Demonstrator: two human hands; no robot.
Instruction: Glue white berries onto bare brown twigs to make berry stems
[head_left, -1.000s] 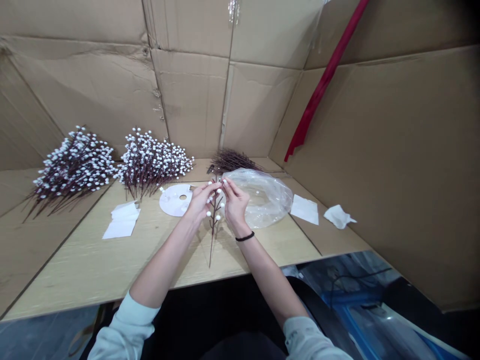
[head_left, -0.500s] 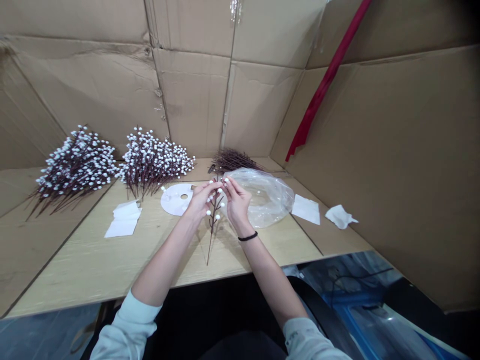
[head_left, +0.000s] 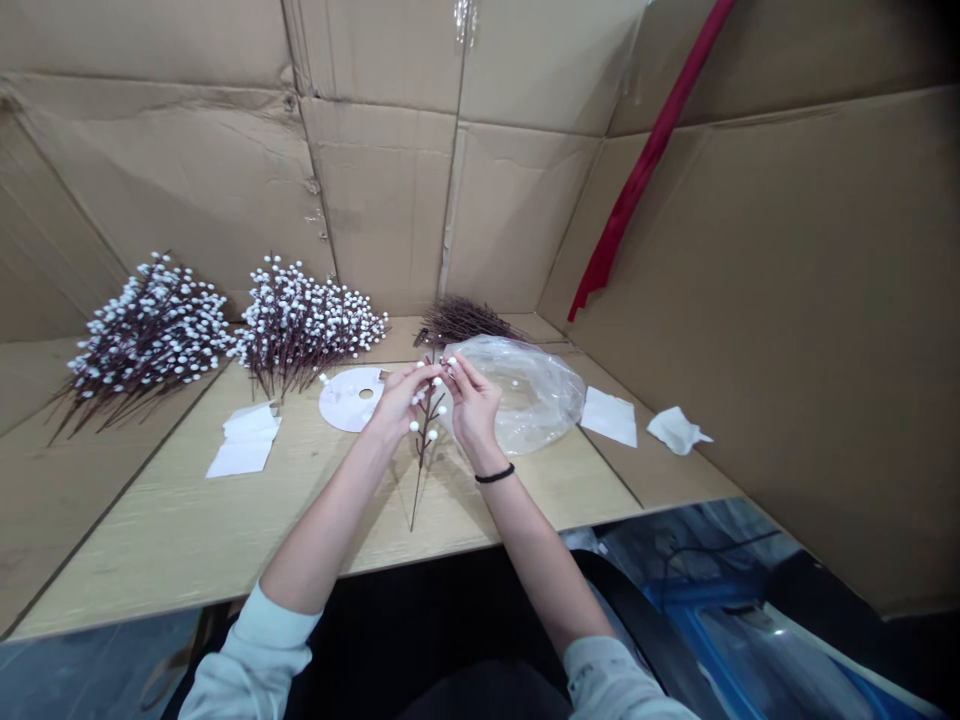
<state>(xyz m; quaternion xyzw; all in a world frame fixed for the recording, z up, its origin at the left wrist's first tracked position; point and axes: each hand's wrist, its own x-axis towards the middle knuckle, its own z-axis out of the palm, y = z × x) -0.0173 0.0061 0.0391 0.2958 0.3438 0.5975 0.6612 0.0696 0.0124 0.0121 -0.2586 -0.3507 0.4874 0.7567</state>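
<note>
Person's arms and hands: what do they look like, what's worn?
Bare hands, no gloves: left hand, right hand. Forearms are bare too. Pale mint long sleeves, left sleeve and right sleeve, show only near the bottom of the view. Thin black band around the right wrist; no band visible on the left wrist.
</note>
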